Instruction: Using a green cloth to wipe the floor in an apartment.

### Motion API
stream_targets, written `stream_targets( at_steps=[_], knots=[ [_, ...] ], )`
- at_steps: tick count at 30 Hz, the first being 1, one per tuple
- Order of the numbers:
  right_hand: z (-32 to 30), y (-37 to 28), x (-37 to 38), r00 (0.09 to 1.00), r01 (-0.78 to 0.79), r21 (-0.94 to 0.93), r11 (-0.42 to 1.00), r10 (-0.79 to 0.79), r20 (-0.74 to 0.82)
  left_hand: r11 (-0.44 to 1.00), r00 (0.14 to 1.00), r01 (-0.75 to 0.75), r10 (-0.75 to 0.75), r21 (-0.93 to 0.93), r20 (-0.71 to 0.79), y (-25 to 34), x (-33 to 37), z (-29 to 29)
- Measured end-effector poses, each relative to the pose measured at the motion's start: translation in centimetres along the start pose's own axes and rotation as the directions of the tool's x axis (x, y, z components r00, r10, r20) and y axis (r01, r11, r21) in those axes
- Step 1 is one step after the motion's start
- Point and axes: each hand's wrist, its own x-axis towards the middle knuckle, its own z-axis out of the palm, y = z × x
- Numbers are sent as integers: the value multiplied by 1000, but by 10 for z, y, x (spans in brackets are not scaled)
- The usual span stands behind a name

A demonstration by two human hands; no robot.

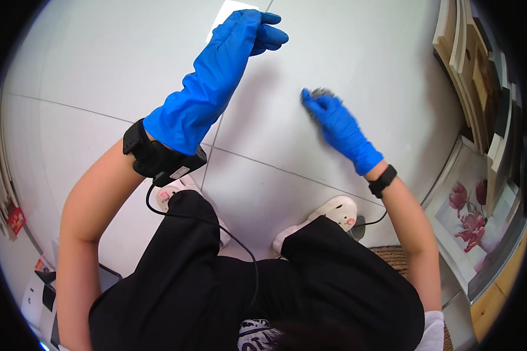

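Note:
My right hand (336, 120), in a blue rubber glove, presses a grey steel wool scourer (323, 92) to the pale tiled floor (263, 131). The glove covers most of the scourer; only its far edge and a strip along the side show. Farther left, my left hand (255, 32) is held up in a longer blue glove. Its fingers point right, loosely bent and slightly apart, with nothing visible in them. Behind that hand, part of a white flat piece (228, 14) shows at the top edge.
Wooden boards (465, 70) lean along the right side, with a framed tulip picture (471, 219) below them. A black cable (240, 240) runs from my left wrist's black device (161, 161) across my leg. My white clogs (328, 216) stand on the tiles. More panels (3, 169) line the left.

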Motion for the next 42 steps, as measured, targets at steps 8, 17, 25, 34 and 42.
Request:
stream_targets(
  at_steps=[8, 17, 25, 34, 42],
  knots=[
    [107, -132, -78, 768, 342, 341, 876, -469, 437, 997, 996, -5, -2, 80, 87, 12, -1, -13],
    [2, 26, 20, 973, -97, 22, 995, 99, -209, 998, 996, 40, -44, 41, 80, 10, -4, -5],
    [86, -71, -15, 909, 335, 122, 934, -355, 219, 996, 997, 28, -34, 80, 72, 12, -7, -14],
    [23, -56, -42, 993, -5, -51, 999, 11, 118, 998, 996, 25, -30, 52, 84, 0, -11, -16],
    [49, -59, -85, 928, 205, -73, 976, -170, 331, 999, 999, 30, -31, -23, -22, 11, 9, 8]
  ],
)
